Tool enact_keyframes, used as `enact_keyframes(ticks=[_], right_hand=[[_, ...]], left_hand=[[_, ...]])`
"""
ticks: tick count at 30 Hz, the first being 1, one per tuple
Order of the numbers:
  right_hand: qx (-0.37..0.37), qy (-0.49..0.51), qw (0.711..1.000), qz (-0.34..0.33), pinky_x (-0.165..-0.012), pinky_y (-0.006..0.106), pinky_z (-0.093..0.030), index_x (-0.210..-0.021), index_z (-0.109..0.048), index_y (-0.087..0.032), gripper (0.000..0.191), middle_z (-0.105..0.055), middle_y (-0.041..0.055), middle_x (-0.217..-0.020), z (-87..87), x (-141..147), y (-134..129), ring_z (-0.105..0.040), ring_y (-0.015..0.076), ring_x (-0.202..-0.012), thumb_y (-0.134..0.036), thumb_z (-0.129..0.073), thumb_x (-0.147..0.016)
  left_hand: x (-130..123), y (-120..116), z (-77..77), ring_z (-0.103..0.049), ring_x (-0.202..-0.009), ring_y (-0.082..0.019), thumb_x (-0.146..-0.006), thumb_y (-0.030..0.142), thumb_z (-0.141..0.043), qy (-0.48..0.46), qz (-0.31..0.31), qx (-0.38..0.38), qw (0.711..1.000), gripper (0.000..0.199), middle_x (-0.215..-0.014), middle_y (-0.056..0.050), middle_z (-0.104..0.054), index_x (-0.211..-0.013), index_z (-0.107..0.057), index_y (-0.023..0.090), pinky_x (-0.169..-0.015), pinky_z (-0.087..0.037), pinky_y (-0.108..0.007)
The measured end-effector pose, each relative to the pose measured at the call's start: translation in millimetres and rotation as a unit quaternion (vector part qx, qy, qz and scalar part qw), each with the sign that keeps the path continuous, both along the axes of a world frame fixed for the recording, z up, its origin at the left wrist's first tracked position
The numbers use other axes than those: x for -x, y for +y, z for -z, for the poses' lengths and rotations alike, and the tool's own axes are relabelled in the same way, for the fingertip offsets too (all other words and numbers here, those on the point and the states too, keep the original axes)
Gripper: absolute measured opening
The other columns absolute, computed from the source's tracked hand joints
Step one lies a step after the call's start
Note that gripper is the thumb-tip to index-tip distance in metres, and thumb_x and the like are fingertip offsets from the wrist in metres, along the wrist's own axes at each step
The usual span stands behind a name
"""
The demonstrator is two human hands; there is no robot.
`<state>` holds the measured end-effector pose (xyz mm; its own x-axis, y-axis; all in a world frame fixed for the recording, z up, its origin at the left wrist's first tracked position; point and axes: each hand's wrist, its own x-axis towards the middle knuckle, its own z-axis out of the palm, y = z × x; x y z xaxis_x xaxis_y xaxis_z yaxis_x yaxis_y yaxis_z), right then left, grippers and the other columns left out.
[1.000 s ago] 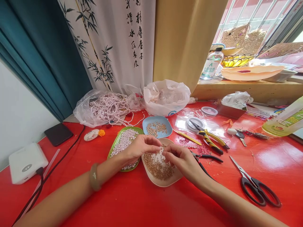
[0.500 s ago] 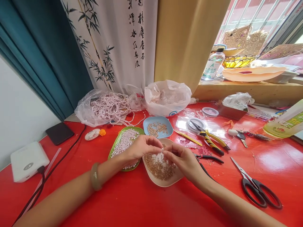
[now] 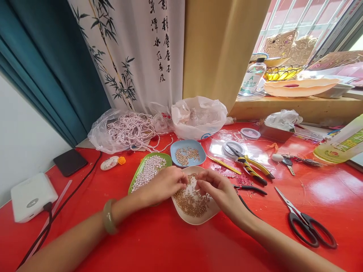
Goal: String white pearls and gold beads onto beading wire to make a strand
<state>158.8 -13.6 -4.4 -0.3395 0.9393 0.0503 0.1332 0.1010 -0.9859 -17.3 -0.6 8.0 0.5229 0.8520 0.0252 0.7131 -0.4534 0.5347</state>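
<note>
Centrally in the head view, both hands hang over the cream tray point(image 3: 195, 221), fingertips facing each other with a small gap between. The left hand point(image 3: 166, 184) curls its thumb and fingers close together above the tray's left edge; the right hand point(image 3: 219, 187) does likewise opposite. Whether either pinches anything is too small to tell. Gold beads point(image 3: 194, 207) lie below the fingertips, mostly toward the tray's near side. Pearls point(image 3: 149, 170) fill the green tray point(image 3: 168, 160), partly behind the left hand.
</note>
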Motion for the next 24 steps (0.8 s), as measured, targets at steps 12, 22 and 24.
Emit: enact_keyframes(ticks=[12, 22, 24], right_hand=[[-0.015, -0.031, 0.999, 0.002, -0.051, 0.021, -0.038, -0.068, -0.053, -0.018, 0.010, -0.051, -0.0022, -0.062, -1.4, -0.3, -1.7, -0.047, 0.0102, -0.056, -0.023, -0.048, -0.074], [-0.021, -0.034, 0.999, 0.000, -0.048, 0.020, -0.038, -0.069, -0.055, -0.017, 0.016, -0.051, -0.0028, -0.056, -1.3, 0.0, -2.6, -0.045, 0.0086, -0.049, -0.029, -0.048, -0.078], [-0.012, -0.032, 0.999, -0.005, -0.049, 0.020, -0.038, -0.069, -0.056, -0.017, 0.016, -0.055, -0.0012, -0.061, -2.1, 0.3, -2.3, -0.046, 0.0081, -0.049, -0.028, -0.048, -0.077]], left_hand=[[-2.7, -5.3, 4.4, -0.053, -0.077, -0.020, -0.068, 0.020, -0.057, 0.077, 0.050, 0.014, 0.996, 0.010, -0.075, -0.001, -0.061, -0.070, -0.065, 0.023, -0.061, -0.033, -0.026], [-5.6, -1.0, 2.7, -0.054, -0.065, -0.015, -0.071, 0.024, -0.054, -0.181, -0.070, 0.180, 0.964, 0.013, -0.072, -0.003, -0.063, -0.072, -0.063, 0.015, -0.060, -0.038, -0.025], [-8.0, 1.5, 3.6, -0.054, -0.062, -0.013, -0.068, 0.023, -0.057, -0.273, -0.094, 0.235, 0.928, 0.013, -0.069, -0.003, -0.063, -0.072, -0.064, 0.013, -0.059, -0.039, -0.023]])
